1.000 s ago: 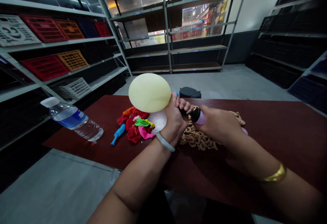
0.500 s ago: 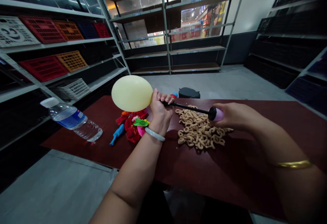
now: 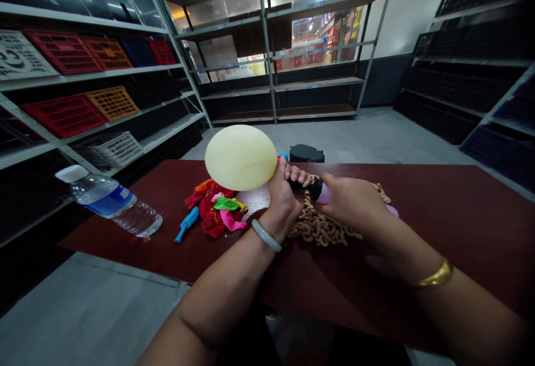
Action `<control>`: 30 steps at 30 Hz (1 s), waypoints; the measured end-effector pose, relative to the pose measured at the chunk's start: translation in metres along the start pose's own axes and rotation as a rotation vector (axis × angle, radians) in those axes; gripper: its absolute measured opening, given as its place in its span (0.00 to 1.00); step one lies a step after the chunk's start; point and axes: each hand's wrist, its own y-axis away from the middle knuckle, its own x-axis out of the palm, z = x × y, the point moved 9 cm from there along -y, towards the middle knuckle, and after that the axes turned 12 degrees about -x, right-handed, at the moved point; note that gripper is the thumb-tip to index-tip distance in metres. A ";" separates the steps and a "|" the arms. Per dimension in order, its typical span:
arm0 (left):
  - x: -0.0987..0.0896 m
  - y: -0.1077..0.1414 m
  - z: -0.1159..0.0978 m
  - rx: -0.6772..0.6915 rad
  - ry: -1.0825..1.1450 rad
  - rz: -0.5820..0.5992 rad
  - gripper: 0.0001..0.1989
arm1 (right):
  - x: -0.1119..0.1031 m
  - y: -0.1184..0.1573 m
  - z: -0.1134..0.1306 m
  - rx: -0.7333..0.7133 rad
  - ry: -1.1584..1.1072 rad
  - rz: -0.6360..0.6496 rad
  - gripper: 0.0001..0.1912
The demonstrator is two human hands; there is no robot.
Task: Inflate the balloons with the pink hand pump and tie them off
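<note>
A pale yellow balloon (image 3: pixel 241 157), swollen to an oval, sticks out to the left of my left hand (image 3: pixel 286 190). That hand is closed around the balloon's neck and the black end of a balloon pump (image 3: pixel 321 192). My right hand (image 3: pixel 355 201) wraps round the pump's purple barrel, close beside my left hand. Behind the right hand a bit of the purple barrel's far end shows. Beneath both hands lies a heap of tan, curled pieces (image 3: pixel 324 231), partly covered by them. Limp coloured balloons (image 3: pixel 211 215) are piled left of my left wrist.
A capped water bottle (image 3: pixel 112 201) appears tilted at the left of the dark red table (image 3: pixel 438 204). Beyond the table's far edge is a dark grey object (image 3: pixel 307 153). Shelving with plastic crates (image 3: pixel 62 112) stands at the left; a metal rack (image 3: pixel 273 87) stands at the back.
My right hand has moved left toward my left hand, and the pump's black rod has slid out of sight into the barrel. Balloon and left hand sit farther right in view.
</note>
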 end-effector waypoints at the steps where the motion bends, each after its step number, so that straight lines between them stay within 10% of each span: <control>1: -0.001 -0.001 -0.002 -0.001 -0.007 -0.004 0.23 | 0.001 -0.001 0.001 -0.007 -0.016 -0.002 0.23; 14: -0.027 -0.015 -0.095 0.151 0.080 -0.109 0.22 | 0.014 0.001 -0.057 -0.067 -0.300 0.195 0.20; 30: 0.009 0.001 0.003 -0.009 0.009 0.045 0.23 | 0.008 -0.001 -0.019 -0.038 -0.073 0.084 0.24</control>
